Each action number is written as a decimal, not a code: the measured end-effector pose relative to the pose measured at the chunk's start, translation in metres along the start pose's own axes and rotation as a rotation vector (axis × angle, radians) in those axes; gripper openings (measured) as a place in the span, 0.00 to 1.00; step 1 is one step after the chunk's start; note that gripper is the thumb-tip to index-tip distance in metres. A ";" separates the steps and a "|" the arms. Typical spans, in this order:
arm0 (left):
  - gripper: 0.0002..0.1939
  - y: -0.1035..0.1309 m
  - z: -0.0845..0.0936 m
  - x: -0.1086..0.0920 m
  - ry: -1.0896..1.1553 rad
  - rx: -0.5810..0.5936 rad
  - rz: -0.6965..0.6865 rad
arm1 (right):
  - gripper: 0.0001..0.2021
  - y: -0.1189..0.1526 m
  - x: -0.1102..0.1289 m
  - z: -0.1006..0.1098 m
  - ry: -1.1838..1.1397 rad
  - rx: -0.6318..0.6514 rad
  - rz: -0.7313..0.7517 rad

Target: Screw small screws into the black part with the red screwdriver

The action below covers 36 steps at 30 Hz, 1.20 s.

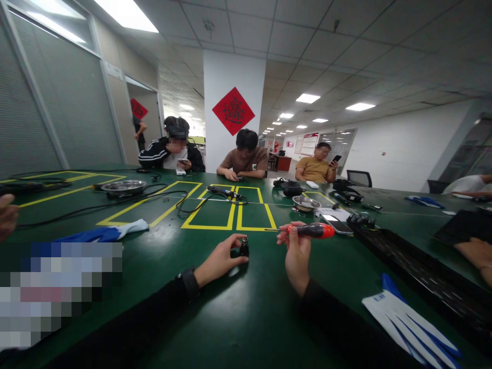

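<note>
Near the middle of the green table (pixel 215 328), my left hand (pixel 223 258) holds a small black cylindrical part (pixel 244 247) upright between thumb and fingers, its silvery tip on top. To the right, my right hand (pixel 296 253) is closed around a red and black screwdriver (pixel 317 230). The screwdriver lies roughly level, with its thin shaft pointing left, above and to the right of the black part. The two are apart.
Blue and white gloves lie at right (pixel 407 323) and left (pixel 100 233). A long black tray (pixel 418 271) runs along the right. Metal bowls (pixel 306 203) (pixel 123 187), a phone (pixel 337 224), cables and a black tool (pixel 223 192) lie farther back. Several people sit around the table.
</note>
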<state>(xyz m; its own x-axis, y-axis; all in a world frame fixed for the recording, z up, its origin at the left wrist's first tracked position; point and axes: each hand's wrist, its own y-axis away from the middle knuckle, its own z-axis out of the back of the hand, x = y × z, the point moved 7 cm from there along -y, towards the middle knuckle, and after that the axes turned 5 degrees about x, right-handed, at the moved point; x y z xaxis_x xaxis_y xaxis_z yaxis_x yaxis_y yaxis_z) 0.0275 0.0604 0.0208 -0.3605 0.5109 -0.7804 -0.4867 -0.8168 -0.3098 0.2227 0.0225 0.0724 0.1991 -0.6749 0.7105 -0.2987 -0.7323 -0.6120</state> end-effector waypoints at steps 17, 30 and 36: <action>0.20 -0.010 0.039 0.030 -0.065 -0.337 0.205 | 0.09 0.005 -0.020 -0.004 0.073 0.071 -0.074; 0.18 0.004 0.197 0.106 -0.903 -0.458 0.655 | 0.09 0.009 -0.034 -0.009 0.085 0.131 -0.171; 0.13 0.022 0.222 0.111 -1.121 -0.340 0.716 | 0.10 0.016 -0.042 -0.016 0.100 0.201 -0.228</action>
<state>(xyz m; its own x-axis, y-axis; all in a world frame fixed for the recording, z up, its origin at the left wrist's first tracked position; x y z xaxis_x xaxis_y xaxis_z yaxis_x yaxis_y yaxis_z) -0.1997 0.1588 0.0479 -0.9711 -0.2376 -0.0222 0.2346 -0.9331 -0.2727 0.1944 0.0408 0.0379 0.1445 -0.4866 0.8616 -0.0647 -0.8735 -0.4824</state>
